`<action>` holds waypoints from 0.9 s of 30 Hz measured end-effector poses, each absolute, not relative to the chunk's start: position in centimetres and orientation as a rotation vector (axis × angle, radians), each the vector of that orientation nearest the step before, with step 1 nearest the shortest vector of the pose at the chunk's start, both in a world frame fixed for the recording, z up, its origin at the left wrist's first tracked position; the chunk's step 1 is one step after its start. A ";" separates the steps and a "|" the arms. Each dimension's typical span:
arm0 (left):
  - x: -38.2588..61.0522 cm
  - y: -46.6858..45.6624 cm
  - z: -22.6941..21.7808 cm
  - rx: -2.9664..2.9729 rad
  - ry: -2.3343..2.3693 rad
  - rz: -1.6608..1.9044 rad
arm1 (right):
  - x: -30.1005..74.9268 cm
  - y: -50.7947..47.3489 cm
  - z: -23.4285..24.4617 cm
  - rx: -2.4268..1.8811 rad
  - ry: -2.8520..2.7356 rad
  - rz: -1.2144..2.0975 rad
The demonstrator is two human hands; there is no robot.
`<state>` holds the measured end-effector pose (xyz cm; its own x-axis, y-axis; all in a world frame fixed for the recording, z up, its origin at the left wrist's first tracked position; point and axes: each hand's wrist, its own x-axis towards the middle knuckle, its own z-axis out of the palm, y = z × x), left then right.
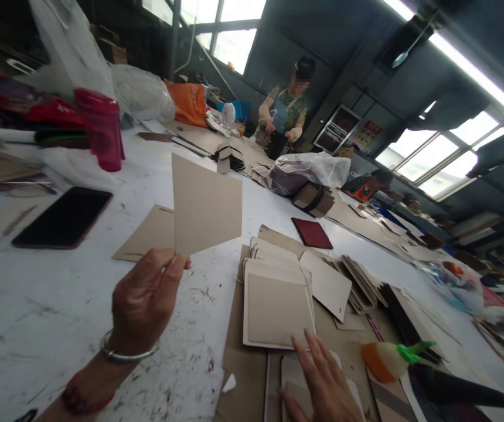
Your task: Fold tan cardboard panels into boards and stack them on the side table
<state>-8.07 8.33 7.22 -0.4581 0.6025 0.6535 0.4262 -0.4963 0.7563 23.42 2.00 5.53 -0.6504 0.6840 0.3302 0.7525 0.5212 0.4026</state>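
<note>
Pinched by its lower corner between thumb and fingers, a flat beige cardboard piece [208,205] is held up in my left hand [146,293]. My right hand [320,381] has its fingers spread over a light, round-cornered panel [293,369]; whether it presses on it I cannot tell. Just beyond those fingertips lies a stack of pale round-cornered panels [276,305], the top one bearing a smaller beige sheet. Another beige piece [146,234] rests on the white table behind my left hand.
Right of the stack are more cut pieces [357,284], a glue bottle with a green nozzle [392,358] and a dark tapered object [458,387]. A phone [65,217] and pink tumbler [100,129] stand left. A dark red square [312,232] lies beyond. A co-worker [285,111] stands behind.
</note>
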 end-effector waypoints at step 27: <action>-9.1 8.0 5.7 1.646 1.561 2.052 | 20.8 13.4 7.6 -1.463 -2.736 -0.750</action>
